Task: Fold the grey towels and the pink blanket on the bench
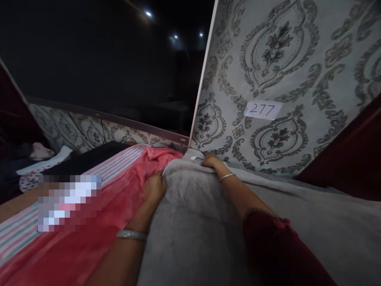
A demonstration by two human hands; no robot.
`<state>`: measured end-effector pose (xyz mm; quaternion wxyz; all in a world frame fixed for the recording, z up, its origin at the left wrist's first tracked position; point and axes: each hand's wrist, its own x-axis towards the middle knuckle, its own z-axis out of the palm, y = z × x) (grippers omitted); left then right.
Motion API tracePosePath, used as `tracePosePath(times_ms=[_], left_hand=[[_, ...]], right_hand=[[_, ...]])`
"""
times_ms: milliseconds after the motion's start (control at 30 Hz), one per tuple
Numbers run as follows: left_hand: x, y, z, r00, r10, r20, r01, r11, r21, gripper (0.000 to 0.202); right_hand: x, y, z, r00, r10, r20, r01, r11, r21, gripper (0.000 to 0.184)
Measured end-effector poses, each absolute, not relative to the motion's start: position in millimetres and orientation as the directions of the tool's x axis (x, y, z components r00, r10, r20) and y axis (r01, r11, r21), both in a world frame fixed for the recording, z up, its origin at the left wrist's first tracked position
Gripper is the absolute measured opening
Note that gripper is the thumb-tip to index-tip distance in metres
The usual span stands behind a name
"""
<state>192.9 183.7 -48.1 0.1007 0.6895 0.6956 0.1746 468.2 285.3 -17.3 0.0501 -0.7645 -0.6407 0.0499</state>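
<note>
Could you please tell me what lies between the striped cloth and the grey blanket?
In the head view, the red blanket lies between the striped cloth and the grey blanket, with the left hand where red and grey meet.

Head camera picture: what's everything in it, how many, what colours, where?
Grey blanket: one, grey, centre and right
Red blanket: one, pinkish-red, left
Striped cloth: one, multicoloured, left
Screen: one, black, upper left
Wallpaper: one, grey, behind
277 note: one, white, on wallpaper
Flat thing: one, black, below screen
Cloth pile: one, mixed colours, far left
Surfaces: two, maroon, far sides
Sleeve: one, maroon, right arm
Bangles: two, silvery, wrists
Left hand: one, at grey blanket's left edge
Right hand: one, blanket's far edge
</note>
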Motion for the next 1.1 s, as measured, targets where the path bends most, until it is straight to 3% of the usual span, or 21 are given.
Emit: tracePosePath(times_ms=[133,267,500,667,867,967,1100], left_hand=[[192.9,185.4,-51.1,-0.022,0.993,0.112,0.922,-0.023,0.386,0.037],[192.6,185.0,-50.9,-0.031,0.994,0.103,0.916,-0.013,0.401,0.036],[192.5,182.9,-46.7,-0.072,0.995,0.071,0.883,0.030,0.468,0.036],[191.7,185.0,-48.4,-0.073,0.995,0.064,0.896,0.037,0.443,0.036],[192.4,187.4,-50.1,-0.073,0.995,0.066,0.909,0.039,0.415,0.039],[193.4,187.0,-48.2,-0.070,0.996,0.058,0.908,0.040,0.416,0.040],[193.9,186.1,-45.6,-0.059,0.995,0.077,0.910,0.022,0.414,0.040]], right_hand=[[466.1,279.4,-25.7,0.203,0.976,0.073,0.965,-0.187,-0.185,0.058],[463.3,271.2,-25.2,0.222,0.936,0.273,0.956,-0.154,-0.251,0.038],[464.8,294.2,-18.1,0.261,0.798,0.543,0.895,0.011,-0.447,0.043],[452.7,291.8,-39.4,0.141,0.873,0.467,0.871,0.116,-0.478,0.059],[432.8,226.3,-52.7,-0.087,0.906,0.414,0.953,0.197,-0.231,0.059],[428.1,185.3,-62.7,-0.188,0.951,0.247,0.970,0.219,-0.106,0.060],[427.4,156.7,-67.9,-0.203,0.976,0.084,0.975,0.209,-0.076,0.059]])
